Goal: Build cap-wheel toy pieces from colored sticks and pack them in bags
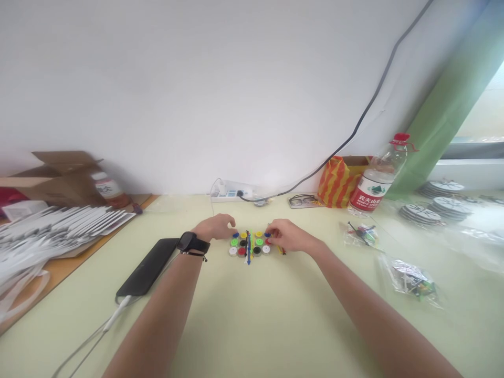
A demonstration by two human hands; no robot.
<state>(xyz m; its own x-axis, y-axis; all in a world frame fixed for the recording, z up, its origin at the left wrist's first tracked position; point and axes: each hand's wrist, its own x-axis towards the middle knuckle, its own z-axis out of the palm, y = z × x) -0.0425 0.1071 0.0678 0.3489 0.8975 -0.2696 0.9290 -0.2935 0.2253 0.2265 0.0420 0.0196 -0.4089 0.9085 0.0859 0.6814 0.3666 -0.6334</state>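
Several small round coloured pieces [250, 243] lie in rows on the pale green table [252, 315], in blue, green, yellow, red, black and white. Thin coloured sticks [248, 247] lie across the middle of the rows. My left hand [216, 227], with a black watch on its wrist, rests curled at the left edge of the rows, fingertips by a blue piece. My right hand [286, 235] is closed at the right edge, fingertips pinching at a red piece, with a thin red and yellow stick [281, 250] under it. What either hand grips is too small to make out.
A black phone [148, 266] with a white cable lies left of my left arm. White flat items [47, 226] and a cardboard box [59, 176] fill the left. A power strip [232, 193], glasses [302, 200], striped bag [337, 182] and water bottle [377, 181] stand behind. Plastic bags [411, 278] lie right.
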